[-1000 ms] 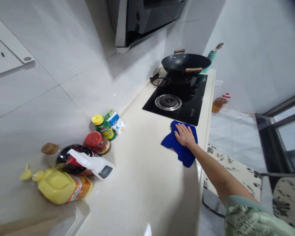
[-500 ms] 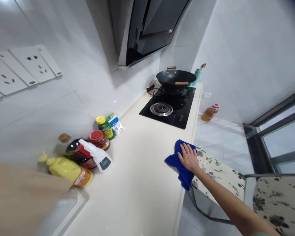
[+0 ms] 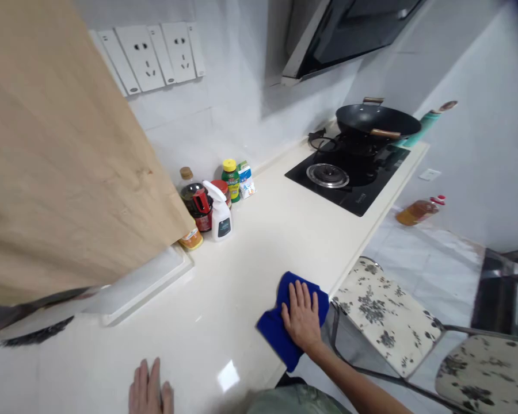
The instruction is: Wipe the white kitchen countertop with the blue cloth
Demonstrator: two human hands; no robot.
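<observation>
My right hand (image 3: 303, 316) lies flat, fingers spread, on a blue cloth (image 3: 273, 333) at the front edge of the white countertop (image 3: 250, 259). Part of the cloth hangs over that edge. At the bottom of the view my left hand (image 3: 149, 391) rests on the counter with its fingers stretched out and nothing in it. Against the wall stand a white spray bottle (image 3: 221, 215), a dark bottle with a red label (image 3: 201, 210), a green bottle with a yellow cap (image 3: 231, 181) and a small carton (image 3: 246, 181).
A wooden board (image 3: 82, 161) fills the upper left, above a white tray-like edge (image 3: 151, 287). Farther along is a black cooktop (image 3: 349, 192) bearing a wok (image 3: 377, 121), under a range hood (image 3: 349, 34). A floral chair (image 3: 384, 316) stands beside the counter; an oil jug (image 3: 418, 211) sits on the floor.
The view has swung left and down, bringing the wooden board and my left hand into sight. My right hand has drawn the cloth nearer along the counter's front edge.
</observation>
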